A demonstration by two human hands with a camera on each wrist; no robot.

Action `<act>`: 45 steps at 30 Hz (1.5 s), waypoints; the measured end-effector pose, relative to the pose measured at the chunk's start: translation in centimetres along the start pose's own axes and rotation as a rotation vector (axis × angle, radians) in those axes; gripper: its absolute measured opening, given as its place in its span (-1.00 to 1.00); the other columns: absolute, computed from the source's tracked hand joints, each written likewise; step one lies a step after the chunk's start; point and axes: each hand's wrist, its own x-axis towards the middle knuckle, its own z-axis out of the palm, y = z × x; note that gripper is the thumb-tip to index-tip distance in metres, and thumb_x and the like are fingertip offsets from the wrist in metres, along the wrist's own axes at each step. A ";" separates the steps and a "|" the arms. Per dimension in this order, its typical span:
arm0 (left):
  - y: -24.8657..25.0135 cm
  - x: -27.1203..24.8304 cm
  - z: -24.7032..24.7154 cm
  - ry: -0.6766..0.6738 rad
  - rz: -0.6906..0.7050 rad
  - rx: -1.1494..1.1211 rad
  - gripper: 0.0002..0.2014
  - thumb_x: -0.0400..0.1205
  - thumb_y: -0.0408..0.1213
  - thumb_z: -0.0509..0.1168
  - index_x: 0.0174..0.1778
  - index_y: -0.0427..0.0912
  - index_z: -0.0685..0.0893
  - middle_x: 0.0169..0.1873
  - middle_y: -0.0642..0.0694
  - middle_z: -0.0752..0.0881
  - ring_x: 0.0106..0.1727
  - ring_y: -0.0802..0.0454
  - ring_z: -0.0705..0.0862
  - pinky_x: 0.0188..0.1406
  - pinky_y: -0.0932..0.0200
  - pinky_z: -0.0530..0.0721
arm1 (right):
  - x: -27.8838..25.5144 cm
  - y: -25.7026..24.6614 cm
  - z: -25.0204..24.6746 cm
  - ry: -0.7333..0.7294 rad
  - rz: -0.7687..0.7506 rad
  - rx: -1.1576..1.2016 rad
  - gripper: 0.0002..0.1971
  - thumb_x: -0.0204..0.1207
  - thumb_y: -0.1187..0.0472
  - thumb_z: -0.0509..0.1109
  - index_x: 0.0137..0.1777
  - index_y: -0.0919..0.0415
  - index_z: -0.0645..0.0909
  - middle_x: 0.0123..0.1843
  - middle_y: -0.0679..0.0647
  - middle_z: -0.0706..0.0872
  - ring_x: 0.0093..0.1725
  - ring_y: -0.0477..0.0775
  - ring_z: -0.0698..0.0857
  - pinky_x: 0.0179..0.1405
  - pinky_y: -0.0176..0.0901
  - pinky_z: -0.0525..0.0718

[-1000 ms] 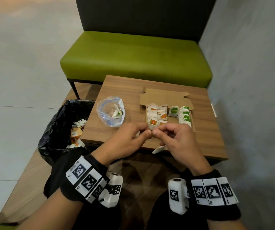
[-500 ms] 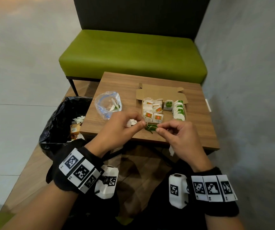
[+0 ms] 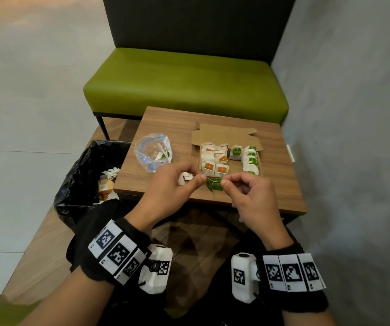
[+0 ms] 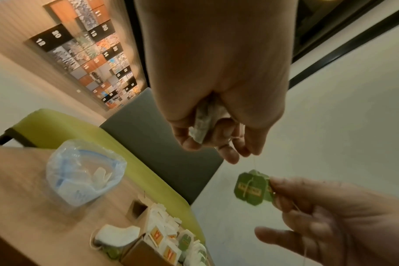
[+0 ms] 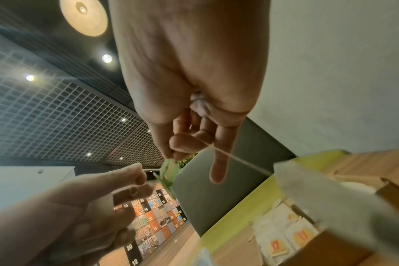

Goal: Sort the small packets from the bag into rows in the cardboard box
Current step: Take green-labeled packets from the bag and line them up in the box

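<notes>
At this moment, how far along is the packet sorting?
Done: red-tagged packets and green-tagged packets already sit in rows in the cardboard box. In hand: both hands pinch a green tag on its string. Left: a few packets in the bag.

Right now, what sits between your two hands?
A green tea-bag tag on a thin string. The right hand pinches the tag; the left hand holds the string above it. The left wrist view shows it best.
</notes>
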 end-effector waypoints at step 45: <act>0.9 0.0 0.9 -0.023 -0.026 -0.367 -0.82 0.57 -0.47 0.45 -0.23 -0.30 0.55 -0.06 0.07 0.78 -0.01 0.39 0.72 -0.05 0.45 0.61 | -0.2 -3.7 1.1 0.036 0.374 0.838 -0.76 0.63 0.45 0.33 0.24 0.58 0.55 0.07 0.48 0.73 -0.50 -0.16 0.74 0.28 0.37 0.67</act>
